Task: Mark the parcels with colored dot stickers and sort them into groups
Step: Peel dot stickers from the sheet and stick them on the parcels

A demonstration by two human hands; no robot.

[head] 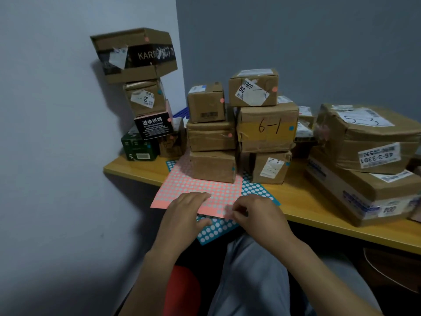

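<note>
sheets at the table edge, parcels behind
the right hand [255, 215] pinches the near edge of the top sheet [193, 185], which overlaps a lower sheet [214, 229] on the table [307, 201]. the left hand [184, 215] rests just left of the grip. behind the grip stand two parcel stacks [211, 137], with a taller stack [145, 96] far left and large parcels [364, 142] right.

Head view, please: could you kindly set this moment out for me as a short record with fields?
left hand: rests flat on the pink sticker sheet
right hand: pinches that sheet's near edge
blue sticker sheet: under the pink one, overhanging the table edge
parcels: stacked on the table, several bearing pink or blue dots
6-1 box: blue dot on its right side
</note>
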